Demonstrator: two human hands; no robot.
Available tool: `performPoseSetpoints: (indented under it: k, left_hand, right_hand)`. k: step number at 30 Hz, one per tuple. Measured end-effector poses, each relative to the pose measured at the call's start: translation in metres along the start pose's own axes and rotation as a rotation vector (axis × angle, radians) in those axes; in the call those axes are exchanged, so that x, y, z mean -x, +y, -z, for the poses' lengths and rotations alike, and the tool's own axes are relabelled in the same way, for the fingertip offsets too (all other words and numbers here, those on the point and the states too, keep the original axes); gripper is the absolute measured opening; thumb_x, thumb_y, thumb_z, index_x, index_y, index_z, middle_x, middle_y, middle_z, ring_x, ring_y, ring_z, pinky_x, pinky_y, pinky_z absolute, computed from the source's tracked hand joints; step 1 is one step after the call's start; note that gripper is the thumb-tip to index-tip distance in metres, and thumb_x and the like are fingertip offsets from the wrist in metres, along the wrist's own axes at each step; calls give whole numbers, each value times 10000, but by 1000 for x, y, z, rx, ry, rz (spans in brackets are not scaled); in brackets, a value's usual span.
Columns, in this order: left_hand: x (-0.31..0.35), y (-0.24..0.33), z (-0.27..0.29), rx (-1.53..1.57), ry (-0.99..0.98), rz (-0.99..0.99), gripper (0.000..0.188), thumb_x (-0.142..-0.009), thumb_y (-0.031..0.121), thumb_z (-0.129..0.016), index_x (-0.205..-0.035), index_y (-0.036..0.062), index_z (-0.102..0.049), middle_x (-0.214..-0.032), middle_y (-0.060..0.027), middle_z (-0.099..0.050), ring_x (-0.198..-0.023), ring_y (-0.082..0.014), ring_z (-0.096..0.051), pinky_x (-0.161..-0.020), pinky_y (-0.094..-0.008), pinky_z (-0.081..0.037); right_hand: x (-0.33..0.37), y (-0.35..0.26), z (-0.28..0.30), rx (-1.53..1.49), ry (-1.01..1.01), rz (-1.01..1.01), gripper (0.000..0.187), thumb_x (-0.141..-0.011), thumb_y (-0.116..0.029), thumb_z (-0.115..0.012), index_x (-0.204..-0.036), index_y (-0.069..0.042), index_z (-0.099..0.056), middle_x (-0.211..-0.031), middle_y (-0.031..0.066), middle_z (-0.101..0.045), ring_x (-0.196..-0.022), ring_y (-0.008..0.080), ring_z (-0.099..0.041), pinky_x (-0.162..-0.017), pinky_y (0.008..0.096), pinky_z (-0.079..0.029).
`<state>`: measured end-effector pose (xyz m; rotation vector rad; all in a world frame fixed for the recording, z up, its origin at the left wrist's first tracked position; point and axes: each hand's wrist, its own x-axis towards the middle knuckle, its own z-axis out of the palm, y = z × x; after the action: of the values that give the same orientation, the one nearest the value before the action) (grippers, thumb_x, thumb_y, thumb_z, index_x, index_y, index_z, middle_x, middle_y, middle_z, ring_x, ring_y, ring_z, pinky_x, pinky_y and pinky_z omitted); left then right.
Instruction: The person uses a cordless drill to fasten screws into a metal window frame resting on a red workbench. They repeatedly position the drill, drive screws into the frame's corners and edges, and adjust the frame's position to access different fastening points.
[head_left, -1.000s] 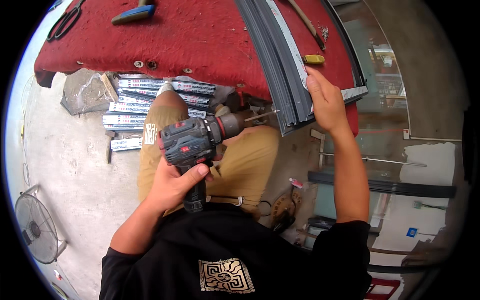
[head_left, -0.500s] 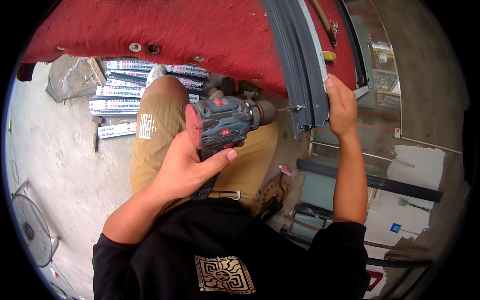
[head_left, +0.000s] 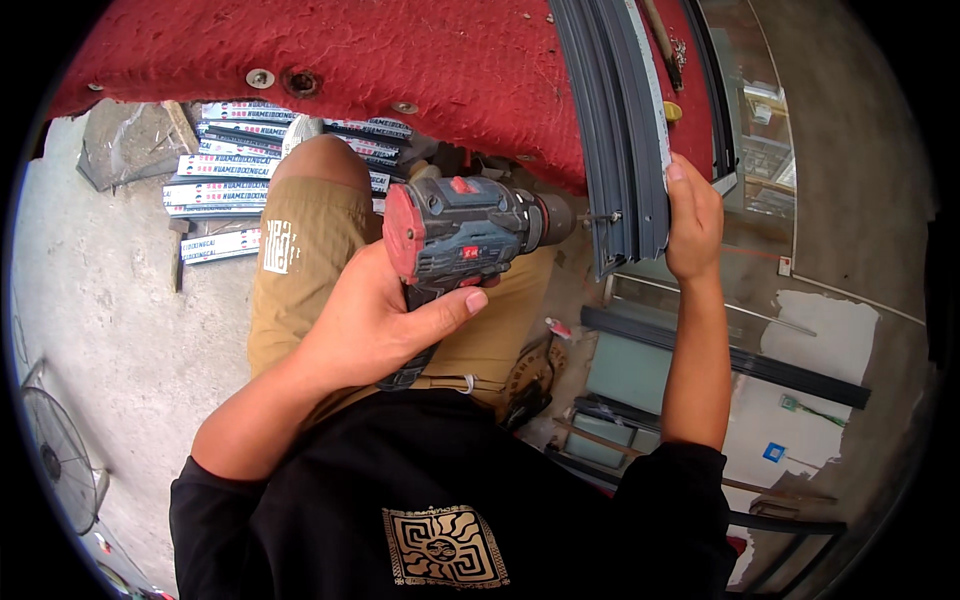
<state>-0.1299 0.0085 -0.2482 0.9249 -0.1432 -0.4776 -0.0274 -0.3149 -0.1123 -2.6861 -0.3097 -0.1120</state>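
My left hand (head_left: pixel 370 325) is wrapped round the handle of a dark blue and black cordless drill (head_left: pixel 465 230) with a red rear end. The thumb lies along the drill's side. From the chuck, a thin bit (head_left: pixel 600 217) points right and meets the near end of a dark grey grooved metal profile (head_left: pixel 615 130). A pale strip runs along that profile's right edge. My right hand (head_left: pixel 695 225) grips the profile by this edge, close to its near end; some of the fingers are hidden behind it. The profile lies on a red cloth-covered bench (head_left: pixel 430 60) and sticks out past its near edge.
A wooden stick (head_left: pixel 662 45) and a small yellow object (head_left: pixel 672 112) lie on the bench right of the profile. Stacked wrapped strips (head_left: pixel 215 190) lie on the floor at left, with a fan (head_left: pixel 60 460) nearer. Glass panes (head_left: pixel 628 372) and dark bars (head_left: pixel 740 360) are at right.
The drill, the profile's near end and my right hand appear slightly further right, while the floor things shift a little left. Both hands keep their grips, and the bit stays at the profile's end.
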Motion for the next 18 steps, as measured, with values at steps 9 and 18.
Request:
performPoseSetpoints:
  k: [9,18]
  left_hand:
    - [-11,12,6,-84,-38,-77,360,-968,87,-772,-1302,-16,-685,-1208,-92,-730,-1104,-181,-657,-1028,-349,-518]
    - [-14,22,4,-139,-23,-61,332,-956,105,-775,-1256,-8,-689,-1193,-95,-728,-1094,-204,-650,-1027,-363,-515]
  right_hand:
    - [0,0,0,-25,5,-7,382,-1130,-231,-495,-1224,51,-735,-924,128,-778,-847,152,-676,-791,324,-533]
    - [1,-9,-5,25,46,-1,376,-1131,-224,-493,-1202,57,-733,-876,110,-748,-819,125,-630,-765,316,-520]
